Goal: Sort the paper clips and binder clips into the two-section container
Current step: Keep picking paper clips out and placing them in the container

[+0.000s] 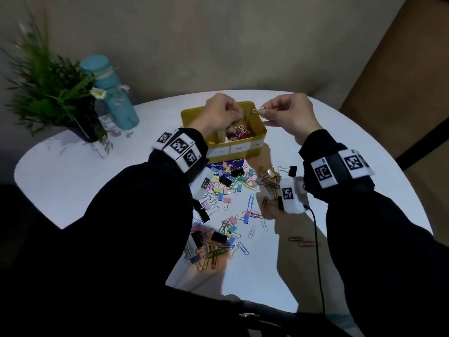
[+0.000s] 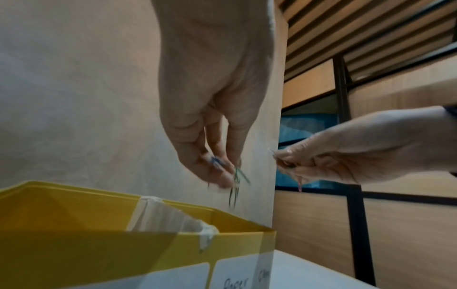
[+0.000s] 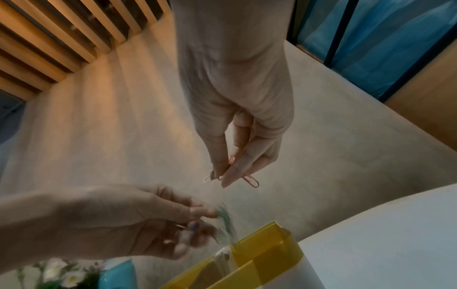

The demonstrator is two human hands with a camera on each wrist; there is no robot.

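The yellow two-section container [image 1: 258, 136] stands on the white table, with a pile of coloured paper clips in its right section [image 1: 239, 133]. My left hand [image 1: 233, 113] hovers over it and pinches a blue paper clip [image 2: 216, 162], while blurred green paper clips [image 2: 237, 181] hang from its fingertips above the taped divider [image 2: 158, 213]. My right hand [image 1: 266, 111], over the container's right rim, pinches a white paper clip [image 1: 261, 108] and a pink one [image 3: 251, 181]. Loose paper clips and binder clips [image 1: 228, 190] lie mixed on the table in front of the container.
A potted plant [image 1: 48, 93] and a teal bottle [image 1: 114, 98] stand at the back left. A black cable [image 1: 318, 239] runs from the right wrist across the table. The round table's edge [image 1: 388, 181] curves close on the right.
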